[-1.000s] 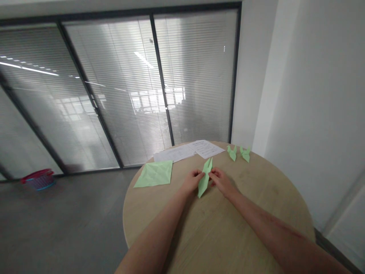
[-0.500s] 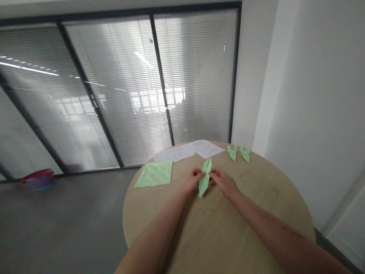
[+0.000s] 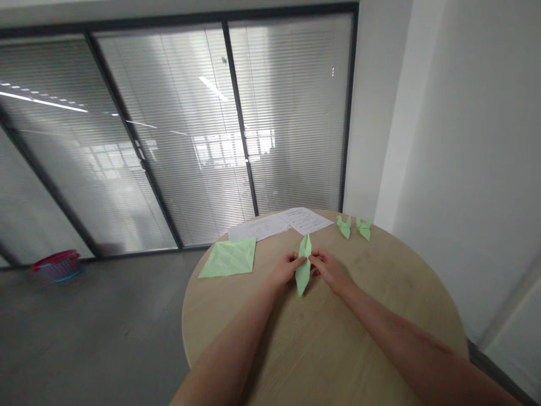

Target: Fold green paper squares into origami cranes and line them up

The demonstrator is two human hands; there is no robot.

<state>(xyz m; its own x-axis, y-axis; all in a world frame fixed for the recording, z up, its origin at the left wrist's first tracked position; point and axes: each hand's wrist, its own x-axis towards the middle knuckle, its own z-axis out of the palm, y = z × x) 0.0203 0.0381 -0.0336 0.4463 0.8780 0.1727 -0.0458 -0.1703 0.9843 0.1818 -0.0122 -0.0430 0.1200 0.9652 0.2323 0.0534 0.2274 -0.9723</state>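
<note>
A folded green paper point(image 3: 302, 274), long and narrow with pointed ends, is held between my two hands above the table. My left hand point(image 3: 287, 269) grips its left edge, thumb on the upper face. On the opposite edge, my right hand point(image 3: 326, 267) pinches the paper near its middle. Fingers beneath the paper are partly hidden. The far end shows a slit between two narrow points. To the left lies a creased green paper sheet point(image 3: 230, 258). Two small folded green paper figures, a left one point(image 3: 344, 226) and a right one point(image 3: 364, 228), stand at the far right.
The round wooden table point(image 3: 338, 344) bears white sheets, a printed one point(image 3: 306, 220) and another point(image 3: 257, 227), along its far edge. A red and blue basket point(image 3: 59, 267) sits on the floor at left. Glass panels with blinds point(image 3: 291, 113) rise behind the table.
The folded green paper has turned slightly in my hands, its far point shifting left and its near point right and closer to me. Both hands keep their hold.
</note>
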